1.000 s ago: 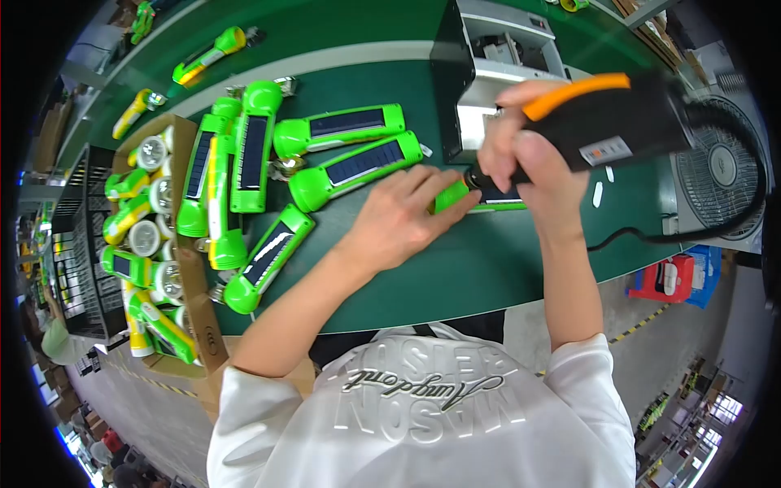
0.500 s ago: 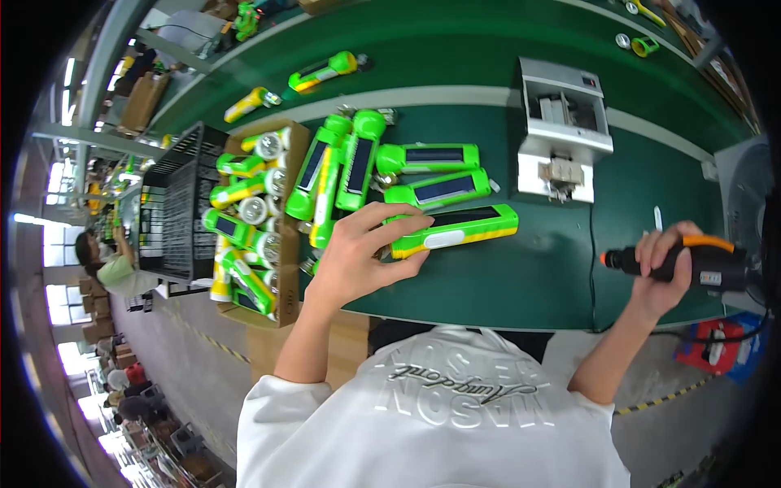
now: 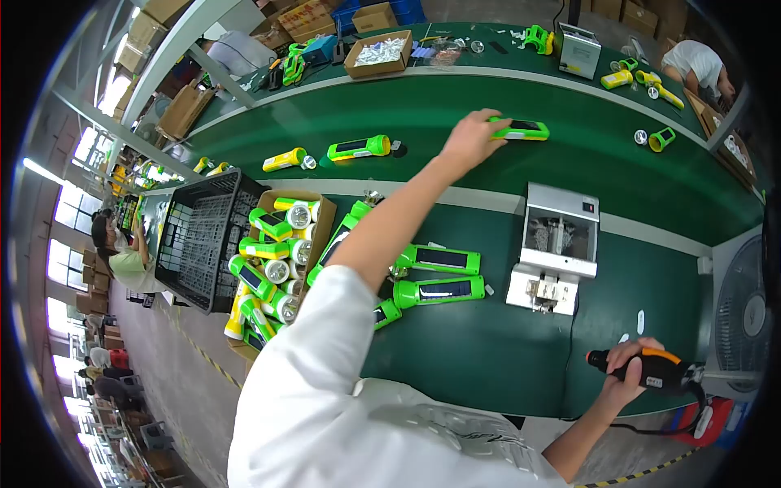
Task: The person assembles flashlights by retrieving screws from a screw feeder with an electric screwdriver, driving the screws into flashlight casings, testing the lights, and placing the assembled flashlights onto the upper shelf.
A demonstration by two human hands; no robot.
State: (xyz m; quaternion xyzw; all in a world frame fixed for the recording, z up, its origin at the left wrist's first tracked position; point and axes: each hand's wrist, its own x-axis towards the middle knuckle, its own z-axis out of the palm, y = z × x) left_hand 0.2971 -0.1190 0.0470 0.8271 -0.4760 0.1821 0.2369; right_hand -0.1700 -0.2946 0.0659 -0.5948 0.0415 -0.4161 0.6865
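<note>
Head view, left hand (image 3: 472, 146) moved farther out, holding green flashlight (image 3: 527, 130)

A fan (image 3: 742, 297) stands at the right, a black crate (image 3: 195, 242) at the left, with a person (image 3: 128, 259) beyond it.

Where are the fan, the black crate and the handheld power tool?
Fan (image 3: 753, 315): head view, front grille's centre.
Black crate (image 3: 231, 244): head view, side wall.
Handheld power tool (image 3: 667, 374): head view, black body.

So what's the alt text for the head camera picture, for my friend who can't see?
A person's left hand holds a green flashlight far forward; the right hand grips a black and orange tool. More flashlights crowd a cardboard box.
</note>
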